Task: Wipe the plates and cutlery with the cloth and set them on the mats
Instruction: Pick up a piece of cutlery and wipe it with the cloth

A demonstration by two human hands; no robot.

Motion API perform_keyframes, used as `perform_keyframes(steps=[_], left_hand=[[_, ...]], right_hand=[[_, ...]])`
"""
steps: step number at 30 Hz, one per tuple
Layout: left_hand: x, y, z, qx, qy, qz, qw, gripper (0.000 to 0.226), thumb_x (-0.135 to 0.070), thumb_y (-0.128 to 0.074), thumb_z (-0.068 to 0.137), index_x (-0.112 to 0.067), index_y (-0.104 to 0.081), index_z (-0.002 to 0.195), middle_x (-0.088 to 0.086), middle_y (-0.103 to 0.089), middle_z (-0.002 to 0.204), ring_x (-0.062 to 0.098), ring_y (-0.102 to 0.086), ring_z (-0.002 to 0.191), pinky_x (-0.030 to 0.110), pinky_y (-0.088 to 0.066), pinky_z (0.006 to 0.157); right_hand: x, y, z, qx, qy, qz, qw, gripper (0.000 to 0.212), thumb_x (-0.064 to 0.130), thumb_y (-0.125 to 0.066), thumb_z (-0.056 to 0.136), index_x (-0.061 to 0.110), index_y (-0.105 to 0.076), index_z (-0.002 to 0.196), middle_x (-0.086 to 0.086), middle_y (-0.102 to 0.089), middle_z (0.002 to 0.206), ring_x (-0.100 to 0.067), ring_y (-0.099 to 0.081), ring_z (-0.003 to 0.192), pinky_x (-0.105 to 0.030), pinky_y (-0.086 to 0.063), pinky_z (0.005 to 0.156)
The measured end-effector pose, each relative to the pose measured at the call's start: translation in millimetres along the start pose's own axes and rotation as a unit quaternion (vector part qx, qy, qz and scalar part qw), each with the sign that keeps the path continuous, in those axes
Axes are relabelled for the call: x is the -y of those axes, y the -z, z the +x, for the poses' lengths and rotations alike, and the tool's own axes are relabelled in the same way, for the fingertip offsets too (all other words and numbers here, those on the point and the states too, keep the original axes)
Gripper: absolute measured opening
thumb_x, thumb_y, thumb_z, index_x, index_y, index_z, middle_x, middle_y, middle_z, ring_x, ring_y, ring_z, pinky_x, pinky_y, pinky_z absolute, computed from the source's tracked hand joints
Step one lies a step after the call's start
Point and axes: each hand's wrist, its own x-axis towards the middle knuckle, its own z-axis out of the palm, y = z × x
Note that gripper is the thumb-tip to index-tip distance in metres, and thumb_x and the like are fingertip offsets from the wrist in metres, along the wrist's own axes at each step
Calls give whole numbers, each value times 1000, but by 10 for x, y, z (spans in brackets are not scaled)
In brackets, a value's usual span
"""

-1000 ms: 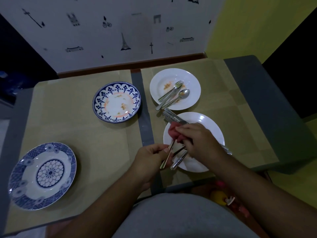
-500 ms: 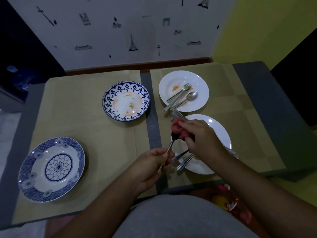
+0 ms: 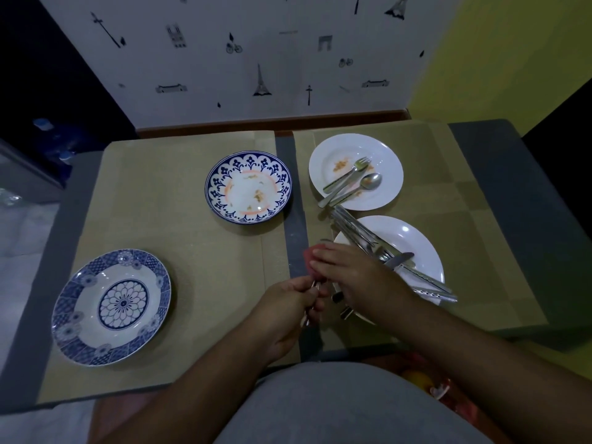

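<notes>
My left hand (image 3: 290,302) grips the handle of a piece of cutlery (image 3: 308,312) over the gap between the two mats. My right hand (image 3: 355,277) holds a red cloth (image 3: 310,256) wrapped round the upper end of that piece, which is hidden. Behind it a white plate (image 3: 413,241) carries several knives and forks (image 3: 362,233). Farther back a soiled white plate (image 3: 355,171) holds a fork and a spoon (image 3: 368,182). A soiled blue-rimmed plate (image 3: 248,187) sits on the left mat (image 3: 153,219); a blue patterned plate (image 3: 112,307) lies near left.
The right mat (image 3: 474,219) covers the right half of the grey table (image 3: 512,174). A papered wall (image 3: 256,59) stands behind the table. Red and yellow objects (image 3: 423,379) lie on the floor below the table's front edge.
Both hands have shifted left and nearer, off the white plate toward the gap between the mats. The cloth has slid along the cutlery, and the camera has tilted slightly.
</notes>
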Motion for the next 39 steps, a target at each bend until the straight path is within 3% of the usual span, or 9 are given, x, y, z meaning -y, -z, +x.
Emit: perform_keyframes(steps=[4,8,14,19,22,27,32,36,39], left_hand=[[-37,-26,-36,-5,-8,-10,1000,31,3,-42,103,-3,-67,120,7,-64,92,8,-53,63,15,-42,50],[-13,49,-79,-2,-8,-5,1000,31,3,-42,103,-1,-68,119,7,-64,89,8,-52,62,17,-40,51],[-5,112,-136,-6,-3,3,1000,27,0,-48,101,-2,-71,115,3,-68,81,9,-55,61,19,-40,55],[-44,137,-185,-51,7,15,999,26,-12,-48,105,-5,-72,111,0,-64,75,7,-54,59,19,-41,54],[-39,137,-192,-75,-11,55,996,22,-8,-52,103,-6,-73,110,5,-64,81,9,-56,61,20,-46,55],[-23,94,-196,-99,-72,89,988,18,-4,-58,99,0,-75,105,23,-74,93,15,-63,66,18,-51,52],[28,125,-171,-106,-66,92,988,16,-3,-59,98,-2,-76,99,17,-70,85,21,-61,71,20,-50,52],[101,202,-169,-111,-60,88,988,16,-1,-61,96,-2,-77,100,15,-74,87,17,-66,71,19,-54,59],[129,255,-158,-113,-51,85,989,15,-3,-64,95,-8,-78,95,14,-75,87,19,-66,75,21,-55,59]], right_hand=[[-27,-23,86,-58,-98,41,993,50,-2,-66,79,9,-61,128,-10,-57,135,-26,-51,125,-47,-46,101],[67,-67,-33,-34,-3,14,999,50,-2,-70,75,7,-63,123,-11,-59,132,-29,-50,127,-44,-41,107],[-87,202,210,-28,-147,84,985,45,-2,-68,76,13,-67,118,-6,-66,118,-24,-60,107,-43,-50,94],[-97,297,165,-95,-213,92,968,47,4,-57,90,18,-57,134,0,-60,130,-17,-52,118,-37,-46,101],[94,343,139,-116,-166,78,976,49,7,-65,86,18,-57,133,0,-58,133,-15,-50,120,-33,-44,102],[289,41,69,-11,-30,23,999,41,9,-68,82,15,-66,123,-5,-63,128,-22,-55,118,-36,-47,100],[141,-45,152,-41,-83,19,995,41,5,-75,75,11,-70,115,-9,-68,118,-25,-60,112,-43,-48,99],[232,-134,43,16,2,-23,1000,47,12,-77,75,13,-66,121,-7,-65,123,-24,-59,115,-37,-48,99],[47,-128,134,14,-4,-26,1000,45,8,-77,74,10,-68,118,-10,-66,121,-25,-59,113,-41,-51,95]])
